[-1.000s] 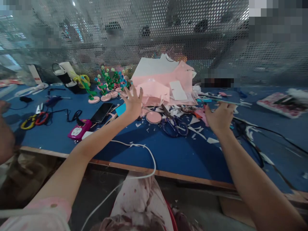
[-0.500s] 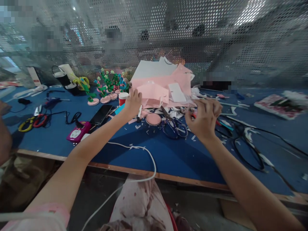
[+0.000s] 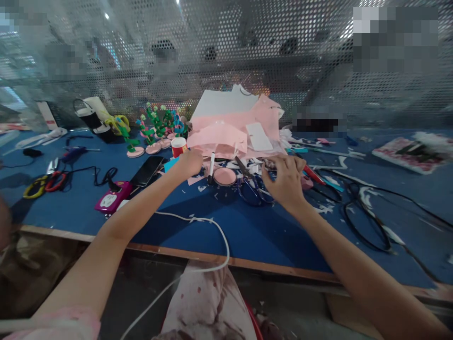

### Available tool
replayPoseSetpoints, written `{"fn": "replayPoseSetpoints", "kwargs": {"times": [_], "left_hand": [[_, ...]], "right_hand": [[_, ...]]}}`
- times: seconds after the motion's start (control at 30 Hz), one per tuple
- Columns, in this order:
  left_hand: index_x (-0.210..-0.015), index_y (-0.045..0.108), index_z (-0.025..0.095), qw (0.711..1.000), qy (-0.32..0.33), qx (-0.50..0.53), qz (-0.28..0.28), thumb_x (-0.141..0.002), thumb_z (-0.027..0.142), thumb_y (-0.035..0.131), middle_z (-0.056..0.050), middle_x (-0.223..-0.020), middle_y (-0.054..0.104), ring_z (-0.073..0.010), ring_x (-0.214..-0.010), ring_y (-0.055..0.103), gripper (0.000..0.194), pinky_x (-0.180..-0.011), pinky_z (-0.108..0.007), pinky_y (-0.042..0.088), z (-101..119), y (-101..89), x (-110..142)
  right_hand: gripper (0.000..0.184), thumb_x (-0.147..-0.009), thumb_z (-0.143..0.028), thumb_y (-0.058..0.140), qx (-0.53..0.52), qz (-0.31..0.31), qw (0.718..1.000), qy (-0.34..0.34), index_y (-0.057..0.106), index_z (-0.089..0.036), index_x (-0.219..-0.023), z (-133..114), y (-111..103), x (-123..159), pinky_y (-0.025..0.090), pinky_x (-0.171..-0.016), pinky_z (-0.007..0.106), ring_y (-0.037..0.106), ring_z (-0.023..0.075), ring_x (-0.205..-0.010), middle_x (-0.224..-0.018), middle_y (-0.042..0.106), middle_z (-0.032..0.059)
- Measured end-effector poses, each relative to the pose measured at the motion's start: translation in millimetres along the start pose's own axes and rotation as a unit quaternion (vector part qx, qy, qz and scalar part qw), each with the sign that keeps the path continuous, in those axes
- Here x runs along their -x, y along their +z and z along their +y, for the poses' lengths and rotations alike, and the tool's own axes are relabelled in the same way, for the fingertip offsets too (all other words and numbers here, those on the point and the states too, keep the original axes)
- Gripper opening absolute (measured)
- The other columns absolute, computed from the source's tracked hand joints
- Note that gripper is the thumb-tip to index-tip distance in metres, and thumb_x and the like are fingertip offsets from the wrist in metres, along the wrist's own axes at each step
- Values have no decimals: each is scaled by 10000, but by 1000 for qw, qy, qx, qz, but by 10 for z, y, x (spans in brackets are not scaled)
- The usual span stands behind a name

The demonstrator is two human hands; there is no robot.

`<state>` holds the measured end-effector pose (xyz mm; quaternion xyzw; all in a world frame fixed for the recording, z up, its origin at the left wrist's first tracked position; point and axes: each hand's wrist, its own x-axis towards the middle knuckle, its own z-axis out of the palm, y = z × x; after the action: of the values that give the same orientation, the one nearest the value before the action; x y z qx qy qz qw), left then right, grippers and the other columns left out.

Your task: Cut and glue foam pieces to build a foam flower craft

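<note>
My left hand (image 3: 191,163) is curled shut at the near edge of a heap of pink and white paper sheets (image 3: 233,127); what it holds is hidden. A white marker with a black tip (image 3: 211,168) lies just right of it, beside a round pink disc (image 3: 225,176). Further right, my right hand (image 3: 285,177) has its fingers pinched together over paper scraps, just past dark-handled scissors (image 3: 256,189). I cannot make out what the pinch holds. A small red and white cup (image 3: 179,146) stands behind my left hand.
The blue table (image 3: 255,231) carries a phone (image 3: 147,171), a pink device (image 3: 109,200), a white cable (image 3: 212,224), foam flowers on pink bases (image 3: 152,134), yellow and red scissors (image 3: 44,182) at left, and black cables (image 3: 368,222) at right. A perforated metal screen (image 3: 226,56) closes the back.
Both hands came down from raised, open poses and closed near the paper heap. The right hand moved left toward the scissors. The marker now lies beside the left hand.
</note>
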<state>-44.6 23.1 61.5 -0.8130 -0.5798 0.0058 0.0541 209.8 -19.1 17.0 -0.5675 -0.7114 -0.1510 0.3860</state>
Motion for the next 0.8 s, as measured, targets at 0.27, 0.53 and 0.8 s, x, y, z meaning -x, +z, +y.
{"fn": "replayPoseSetpoints", "kwargs": {"times": [0.27,0.53,0.8], "left_hand": [[-981,644,86,994,-26,-104,9,-771,62,397,-168,-1033,658,-260,-1033,588,325,-842,-335,456,-194,-579,126],[-905,676,164,998,-5,56,41,-697,136,537,-54,-905,689,-188,-863,636,252,-761,-243,459,-468,-741,76],[-873,699,110,962,44,268,-22,-627,119,593,-63,-771,701,-152,-657,642,268,-622,-234,477,-261,-714,64]], "right_hand": [[244,-813,-302,436,-26,-19,999,-6,579,-145,-932,77,89,14,334,-913,474,492,292,-1002,-958,572,157],[227,-822,-288,438,-23,-33,999,-20,581,-149,-931,49,115,38,326,-939,471,503,276,-984,-955,593,143],[471,-844,-412,446,-67,-33,997,-27,446,-139,-1229,-13,61,29,349,-928,487,500,286,-1026,-1047,566,148]]}}
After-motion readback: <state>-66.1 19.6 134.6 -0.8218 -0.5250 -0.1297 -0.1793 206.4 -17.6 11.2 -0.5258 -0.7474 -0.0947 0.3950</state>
